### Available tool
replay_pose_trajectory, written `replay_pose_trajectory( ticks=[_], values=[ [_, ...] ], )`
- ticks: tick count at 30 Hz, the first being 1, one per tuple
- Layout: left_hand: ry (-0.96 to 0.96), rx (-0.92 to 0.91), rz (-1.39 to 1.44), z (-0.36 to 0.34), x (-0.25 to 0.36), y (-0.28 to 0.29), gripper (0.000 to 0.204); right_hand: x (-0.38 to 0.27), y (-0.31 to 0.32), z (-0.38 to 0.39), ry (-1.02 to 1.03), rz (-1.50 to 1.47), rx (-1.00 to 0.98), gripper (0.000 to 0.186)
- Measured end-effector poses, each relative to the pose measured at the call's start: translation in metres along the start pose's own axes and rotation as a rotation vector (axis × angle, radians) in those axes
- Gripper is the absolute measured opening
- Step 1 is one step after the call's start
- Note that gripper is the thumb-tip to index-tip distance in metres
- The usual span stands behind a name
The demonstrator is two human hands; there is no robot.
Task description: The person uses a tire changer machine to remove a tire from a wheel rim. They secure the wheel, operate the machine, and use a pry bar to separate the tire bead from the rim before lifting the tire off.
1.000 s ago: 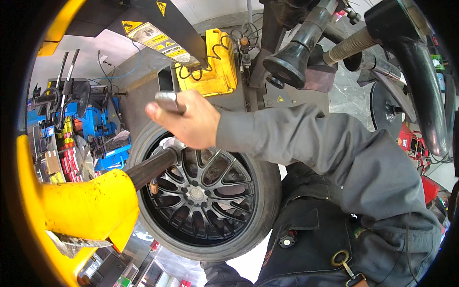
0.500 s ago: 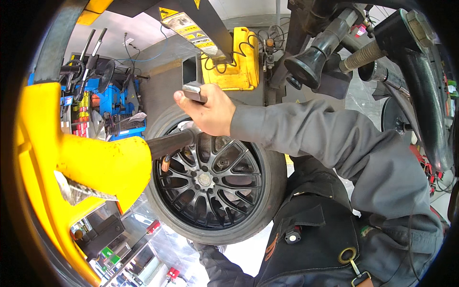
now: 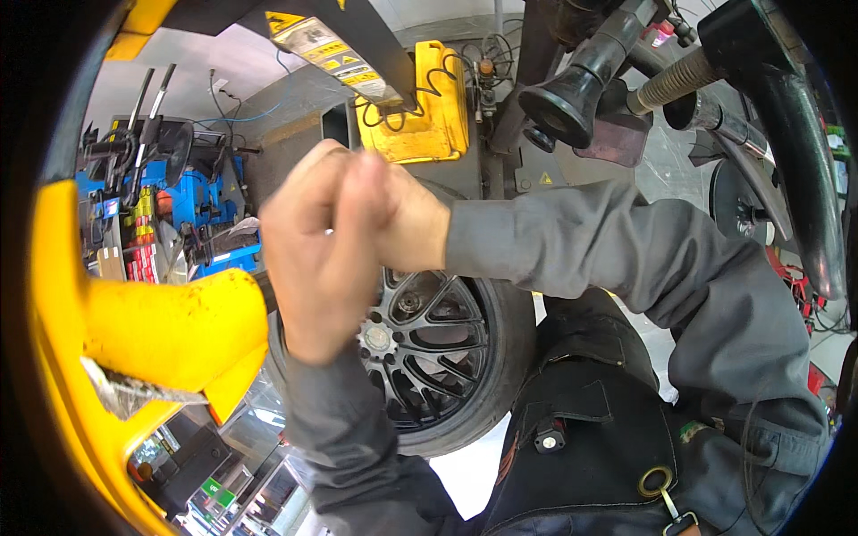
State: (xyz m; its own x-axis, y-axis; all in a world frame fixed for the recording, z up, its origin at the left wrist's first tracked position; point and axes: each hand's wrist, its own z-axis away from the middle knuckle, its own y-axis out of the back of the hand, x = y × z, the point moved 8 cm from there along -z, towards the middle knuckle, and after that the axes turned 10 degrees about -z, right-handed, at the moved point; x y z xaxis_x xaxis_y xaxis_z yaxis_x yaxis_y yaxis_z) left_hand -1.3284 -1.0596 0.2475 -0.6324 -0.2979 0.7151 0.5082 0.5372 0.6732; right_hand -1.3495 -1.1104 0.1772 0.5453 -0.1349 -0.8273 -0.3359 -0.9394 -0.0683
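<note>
My left hand [image 3: 313, 259] is raised in front of the wheel, smeared by motion, its fingers curled. It overlaps my right hand [image 3: 413, 219], which reaches in from the right with its fingers mostly hidden behind the left. Whatever lies inside the two closed hands cannot be made out. Below them is a black multi-spoke wheel rim [image 3: 438, 344] with a tyre [image 3: 509, 357] around it. The upper left of the wheel is covered by my hands and left sleeve.
A yellow machine arm [image 3: 179, 326] stands close on the left. Behind the hands are a labelled dark post [image 3: 344, 58] and a yellow box [image 3: 416, 116] with coiled cable. Black machine arms with a cone-shaped end [image 3: 563, 103] hang at upper right. Blue tool racks [image 3: 192, 196] stand far left.
My left hand has come up from below to meet my right hand. The metal bar end seen in my right hand, and the dark tube beneath it, are now hidden. The view has shifted slightly.
</note>
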Motion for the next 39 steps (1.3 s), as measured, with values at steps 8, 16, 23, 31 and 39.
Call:
replay_pose_trajectory(
  ticks=[8, 16, 23, 31, 39],
  values=[
    [0.109, -0.204, 0.682, -0.019, -0.021, -0.024, 0.050, 0.212, 0.104, 0.287, -1.357, -0.268, 0.473, 0.093],
    [0.144, -0.171, 0.691, -0.017, -0.023, -0.023, 0.053, 0.243, 0.035, 0.441, -1.589, -1.008, 0.808, 0.059],
    [0.125, -0.071, 0.838, -0.036, -0.021, -0.010, 0.054, 0.213, 0.034, 0.431, -1.654, -0.878, 0.910, 0.060],
    [0.079, -0.020, 0.798, -0.024, -0.042, -0.019, 0.050, 0.226, 0.029, 0.427, -1.846, -1.010, 0.926, 0.062],
    [0.051, 0.058, 0.715, -0.015, -0.031, -0.012, 0.055, 0.212, 0.038, 0.391, -1.458, -0.523, 0.330, 0.072]
  ],
)
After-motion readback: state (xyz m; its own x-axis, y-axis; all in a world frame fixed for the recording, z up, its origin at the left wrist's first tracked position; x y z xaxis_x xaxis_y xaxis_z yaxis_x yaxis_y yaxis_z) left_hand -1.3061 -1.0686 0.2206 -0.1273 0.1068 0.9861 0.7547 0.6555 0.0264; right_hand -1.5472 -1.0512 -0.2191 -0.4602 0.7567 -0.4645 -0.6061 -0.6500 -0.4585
